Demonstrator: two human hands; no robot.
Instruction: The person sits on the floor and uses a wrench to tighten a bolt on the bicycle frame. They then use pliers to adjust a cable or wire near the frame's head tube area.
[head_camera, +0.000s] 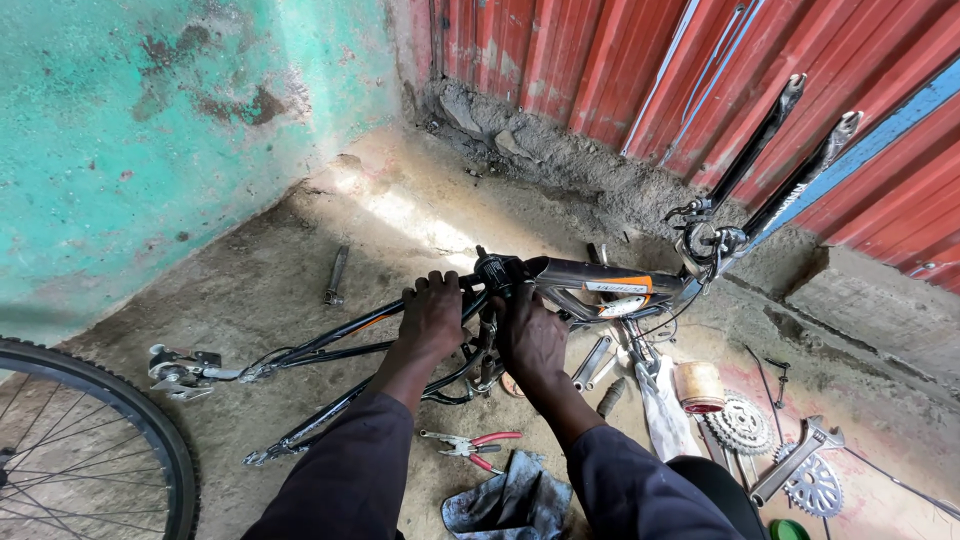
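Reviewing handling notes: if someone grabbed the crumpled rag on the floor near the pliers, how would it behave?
The rag lies in soft folds, so it is probably floppy and light. It would likely drag rather than roll. Its stained look suggests it may be greasy.

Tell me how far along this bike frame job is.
Done: the bicycle frame lies stripped on the floor, a wheel off beside it, chainrings out. In hand: left hand and right hand grip its middle. Left: pliers, wrench and parts lie loose; nothing refitted.
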